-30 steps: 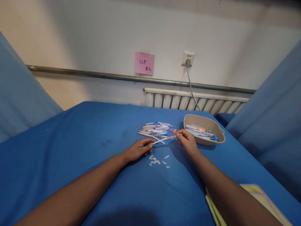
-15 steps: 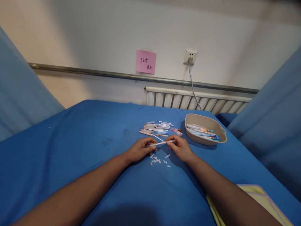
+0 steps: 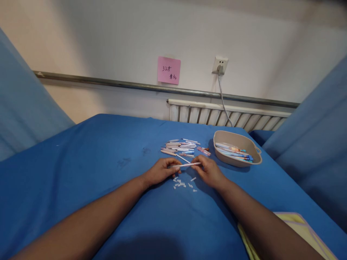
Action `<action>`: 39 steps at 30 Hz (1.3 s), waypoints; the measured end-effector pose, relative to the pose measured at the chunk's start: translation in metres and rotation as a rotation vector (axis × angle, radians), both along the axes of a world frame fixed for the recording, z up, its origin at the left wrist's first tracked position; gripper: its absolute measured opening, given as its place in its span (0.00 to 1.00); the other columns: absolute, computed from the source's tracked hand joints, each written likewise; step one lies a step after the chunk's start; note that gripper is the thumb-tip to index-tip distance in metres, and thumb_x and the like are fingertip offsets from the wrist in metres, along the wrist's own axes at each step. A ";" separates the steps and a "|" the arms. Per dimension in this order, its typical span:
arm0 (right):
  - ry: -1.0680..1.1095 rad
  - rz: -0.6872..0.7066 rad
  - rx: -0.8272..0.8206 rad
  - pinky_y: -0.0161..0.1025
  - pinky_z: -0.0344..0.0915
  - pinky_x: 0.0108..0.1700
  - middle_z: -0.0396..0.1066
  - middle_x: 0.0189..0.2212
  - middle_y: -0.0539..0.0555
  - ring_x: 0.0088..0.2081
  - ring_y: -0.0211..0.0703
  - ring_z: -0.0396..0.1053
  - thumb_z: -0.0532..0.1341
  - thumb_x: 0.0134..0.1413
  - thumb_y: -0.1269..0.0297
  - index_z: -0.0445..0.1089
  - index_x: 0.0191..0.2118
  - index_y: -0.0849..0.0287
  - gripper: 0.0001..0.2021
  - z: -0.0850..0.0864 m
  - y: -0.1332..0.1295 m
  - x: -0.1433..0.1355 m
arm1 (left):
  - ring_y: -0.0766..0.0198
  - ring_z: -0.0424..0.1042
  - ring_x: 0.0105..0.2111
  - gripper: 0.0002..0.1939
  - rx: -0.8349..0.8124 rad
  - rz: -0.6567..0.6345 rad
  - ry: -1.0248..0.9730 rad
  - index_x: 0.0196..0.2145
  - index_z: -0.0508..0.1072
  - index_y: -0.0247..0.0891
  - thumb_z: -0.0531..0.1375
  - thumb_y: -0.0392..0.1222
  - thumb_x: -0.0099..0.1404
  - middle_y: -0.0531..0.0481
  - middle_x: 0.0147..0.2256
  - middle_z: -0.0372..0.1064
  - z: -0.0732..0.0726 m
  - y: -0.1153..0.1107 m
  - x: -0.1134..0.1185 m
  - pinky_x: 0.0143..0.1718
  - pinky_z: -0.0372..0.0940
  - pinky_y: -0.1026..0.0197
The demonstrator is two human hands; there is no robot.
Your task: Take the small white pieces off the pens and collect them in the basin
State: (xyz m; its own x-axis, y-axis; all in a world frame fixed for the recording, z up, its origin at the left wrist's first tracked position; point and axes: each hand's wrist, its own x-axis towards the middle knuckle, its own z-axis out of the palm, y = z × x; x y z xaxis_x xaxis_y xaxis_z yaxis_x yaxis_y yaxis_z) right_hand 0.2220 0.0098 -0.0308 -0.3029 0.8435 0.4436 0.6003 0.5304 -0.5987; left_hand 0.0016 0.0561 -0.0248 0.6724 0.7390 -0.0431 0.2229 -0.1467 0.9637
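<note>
My left hand [image 3: 161,171] pinches the left end of a slim, pale pen [image 3: 185,165], thumb on top. The fingers of my right hand [image 3: 208,170] are closed on its right part, which looks reddish. The pen lies nearly level between the hands, just above the blue cloth; its ends are partly hidden by my fingers. Beyond the hands lies a pile of pen parts [image 3: 180,146], with pale barrels and thin white sticks. On the near side are several small white plastic pieces [image 3: 180,183], scattered on the cloth.
A beige basket [image 3: 256,157] holding pens with blue and orange parts stands to the right. Small pinkish pieces [image 3: 204,151] lie between pile and basket. A yellow cloth [image 3: 291,231] is under my right forearm. Blue curtains [image 3: 317,119] hang at both sides; a radiator [image 3: 200,113] is behind.
My hands stay almost in place, both still on the pen. My right fingers have shifted slightly, and more of the pen's reddish part shows between the hands.
</note>
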 end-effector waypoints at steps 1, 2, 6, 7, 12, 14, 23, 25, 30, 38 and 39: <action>-0.062 0.011 0.037 0.38 0.60 0.37 0.70 0.32 0.53 0.34 0.42 0.67 0.55 0.57 0.64 0.66 0.37 0.57 0.05 0.002 0.000 0.001 | 0.69 0.65 0.25 0.15 0.002 -0.005 0.009 0.39 0.71 0.32 0.58 0.47 0.59 0.49 0.30 0.70 0.000 0.000 0.000 0.28 0.62 0.66; -0.121 0.015 0.074 0.40 0.59 0.39 0.70 0.32 0.54 0.35 0.43 0.67 0.55 0.57 0.64 0.66 0.38 0.57 0.05 0.003 -0.001 0.002 | 0.69 0.65 0.25 0.16 0.003 -0.009 0.018 0.39 0.71 0.32 0.58 0.47 0.59 0.49 0.30 0.70 0.000 0.000 0.000 0.28 0.62 0.66; -0.283 0.002 0.170 0.44 0.56 0.45 0.71 0.33 0.55 0.38 0.46 0.66 0.56 0.57 0.62 0.67 0.39 0.57 0.07 0.007 -0.002 0.002 | 0.69 0.66 0.26 0.15 0.004 -0.011 0.034 0.39 0.71 0.32 0.59 0.47 0.59 0.50 0.30 0.70 0.002 -0.001 -0.001 0.29 0.62 0.66; -0.299 0.006 0.168 0.44 0.56 0.45 0.72 0.33 0.55 0.38 0.46 0.66 0.56 0.58 0.62 0.68 0.39 0.57 0.07 0.007 -0.002 0.001 | 0.69 0.66 0.26 0.15 0.003 -0.014 0.033 0.39 0.71 0.32 0.58 0.47 0.59 0.50 0.30 0.70 0.003 -0.002 -0.001 0.29 0.62 0.66; -0.272 0.006 0.071 0.38 0.58 0.37 0.72 0.31 0.54 0.35 0.42 0.67 0.53 0.59 0.61 0.67 0.39 0.57 0.09 0.002 -0.003 -0.005 | 0.68 0.66 0.26 0.14 0.023 -0.041 0.046 0.38 0.71 0.33 0.57 0.47 0.60 0.50 0.30 0.71 0.003 -0.002 -0.001 0.30 0.61 0.66; -0.263 0.000 0.057 0.38 0.58 0.37 0.72 0.31 0.54 0.34 0.42 0.67 0.53 0.60 0.61 0.68 0.39 0.57 0.09 0.002 -0.003 -0.006 | 0.68 0.66 0.27 0.14 0.045 -0.042 0.062 0.39 0.70 0.34 0.57 0.47 0.61 0.50 0.31 0.71 0.003 -0.002 -0.002 0.30 0.61 0.66; -0.309 0.002 -0.008 0.37 0.57 0.36 0.73 0.30 0.54 0.33 0.42 0.69 0.50 0.61 0.60 0.68 0.37 0.56 0.11 0.002 -0.004 -0.011 | 0.66 0.65 0.30 0.15 0.182 -0.075 0.129 0.41 0.71 0.36 0.55 0.47 0.62 0.51 0.34 0.70 0.007 -0.008 0.000 0.32 0.60 0.66; -0.287 -0.010 -0.034 0.36 0.56 0.34 0.72 0.30 0.53 0.32 0.42 0.69 0.50 0.61 0.59 0.67 0.38 0.56 0.11 0.000 -0.005 -0.012 | 0.66 0.65 0.31 0.14 0.190 -0.080 0.126 0.41 0.71 0.37 0.55 0.46 0.61 0.51 0.34 0.70 0.008 -0.008 0.000 0.32 0.60 0.66; -0.170 -0.062 -0.072 0.35 0.56 0.32 0.71 0.28 0.52 0.30 0.41 0.68 0.53 0.59 0.59 0.63 0.43 0.57 0.10 -0.004 -0.005 -0.011 | 0.68 0.63 0.26 0.14 0.142 -0.057 0.130 0.40 0.71 0.34 0.55 0.47 0.62 0.53 0.27 0.67 0.005 -0.003 0.000 0.28 0.58 0.67; -0.081 -0.003 -0.077 0.34 0.58 0.31 0.72 0.27 0.51 0.29 0.39 0.68 0.56 0.56 0.60 0.67 0.35 0.56 0.07 -0.004 -0.006 -0.014 | 0.60 0.67 0.39 0.16 0.473 -0.143 0.258 0.45 0.70 0.42 0.52 0.48 0.64 0.49 0.40 0.71 0.017 -0.015 0.002 0.40 0.59 0.63; -0.049 0.014 -0.088 0.34 0.58 0.30 0.72 0.27 0.51 0.28 0.39 0.67 0.56 0.56 0.59 0.68 0.33 0.56 0.08 -0.004 -0.007 -0.016 | 0.59 0.68 0.39 0.16 0.509 -0.148 0.293 0.45 0.70 0.42 0.51 0.49 0.65 0.49 0.40 0.71 0.019 -0.018 0.003 0.40 0.59 0.63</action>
State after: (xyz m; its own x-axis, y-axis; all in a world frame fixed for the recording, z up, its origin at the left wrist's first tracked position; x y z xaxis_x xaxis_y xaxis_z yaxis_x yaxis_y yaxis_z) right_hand 0.2064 0.0031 -0.0353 -0.3342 0.8741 0.3526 0.6230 0.4856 -0.6132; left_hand 0.0051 0.0384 -0.0063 0.7830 0.6151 0.0927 0.4107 -0.6231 0.6657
